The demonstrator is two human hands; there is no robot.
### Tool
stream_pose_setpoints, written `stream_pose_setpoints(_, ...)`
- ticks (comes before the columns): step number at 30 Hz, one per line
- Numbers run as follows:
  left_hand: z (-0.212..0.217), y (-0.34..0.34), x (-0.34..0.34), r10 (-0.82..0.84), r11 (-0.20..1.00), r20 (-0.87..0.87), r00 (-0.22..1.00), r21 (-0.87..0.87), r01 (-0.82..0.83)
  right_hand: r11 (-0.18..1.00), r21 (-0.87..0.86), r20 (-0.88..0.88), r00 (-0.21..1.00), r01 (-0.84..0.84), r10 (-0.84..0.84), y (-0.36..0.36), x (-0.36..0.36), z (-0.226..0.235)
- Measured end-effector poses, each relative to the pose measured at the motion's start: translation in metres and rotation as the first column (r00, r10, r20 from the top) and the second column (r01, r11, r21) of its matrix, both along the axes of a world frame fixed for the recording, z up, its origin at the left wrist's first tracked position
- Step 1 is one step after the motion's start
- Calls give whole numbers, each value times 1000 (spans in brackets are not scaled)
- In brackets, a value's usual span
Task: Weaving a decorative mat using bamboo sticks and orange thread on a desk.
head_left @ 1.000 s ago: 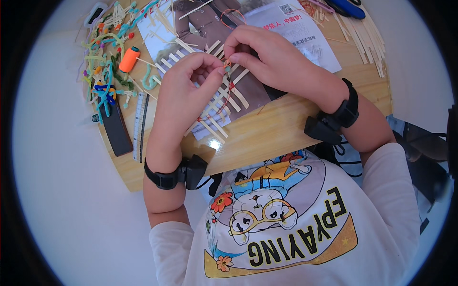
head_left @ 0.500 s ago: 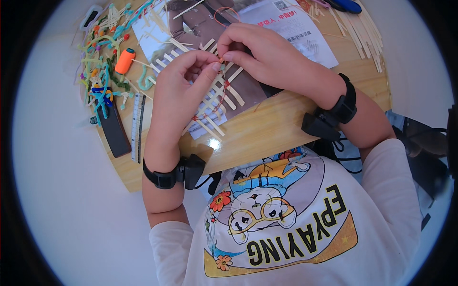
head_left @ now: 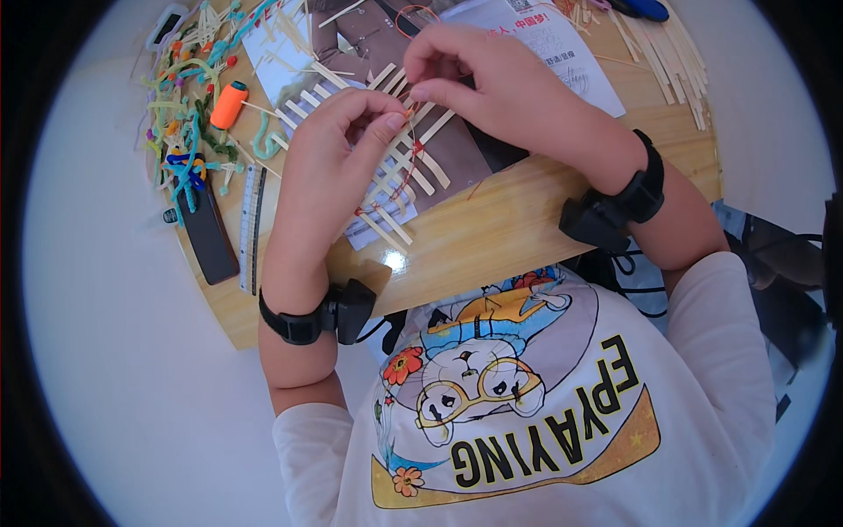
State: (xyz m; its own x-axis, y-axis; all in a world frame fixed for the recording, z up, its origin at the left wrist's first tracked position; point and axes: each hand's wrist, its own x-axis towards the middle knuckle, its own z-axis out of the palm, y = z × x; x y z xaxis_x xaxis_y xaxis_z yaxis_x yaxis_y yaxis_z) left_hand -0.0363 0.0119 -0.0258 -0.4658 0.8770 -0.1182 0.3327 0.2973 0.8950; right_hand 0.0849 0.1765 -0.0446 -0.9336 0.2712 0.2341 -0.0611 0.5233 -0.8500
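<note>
Over the table, my left hand (head_left: 329, 158) pinches an orange-red thread (head_left: 405, 183) between thumb and index fingertip. It sits on a lattice of flat pale wooden strips (head_left: 432, 172), which is tied with red thread at several crossings. Just to the right and a little farther off, my right hand (head_left: 483, 83) has its thumb and index finger closed on the same thread, close to the left fingertips. Part of the lattice lies hidden beneath both hands. A loop of thread (head_left: 399, 26) curves beyond the right hand.
An orange thread spool (head_left: 228, 105) lies left of my hands, beside a heap of coloured pipe cleaners (head_left: 189, 75). A black phone (head_left: 209, 237) and a clear ruler (head_left: 252, 233) lie nearer. Loose wooden strips (head_left: 672, 61) and a blue-handled tool (head_left: 645, 9) occupy the far right. Printed sheets (head_left: 606, 97) lie underneath.
My right hand has lifted slightly up and away from the left fingertips, its fingers a little farther from the knotting point. My left hand stays nearly in place, still pinching.
</note>
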Motion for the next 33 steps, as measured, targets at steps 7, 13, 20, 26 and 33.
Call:
stream_pose_setpoints(7, -2, 1, -1, 0, 1000, 3, 1000, 10, 0, 994, 85, 104, 993, -74, 65, 6, 11, 9)
stream_pose_setpoints(13, -4, 0, -2, -1, 1000, 18, 1000, 10, 1, 985, 165, 103, 994, -49, 32, -2, 5, 4)
stream_pose_setpoints(20, -2, 1, 1, 9, 1000, 15, 1000, -4, -9, 996, 84, 52, 999, -12, 8, -4, 4, -1)
stream_pose_setpoints(26, 5, -1, -1, 6, 1000, -156, 988, -26, -10, 987, 156, -18, 998, -49, 52, -4, 4, 0)
stream_pose_setpoints(33, 21, -6, -2, -45, 999, -440, 897, -38, 31, 960, 274, 24, 998, -61, 57, -1, 5, 4)
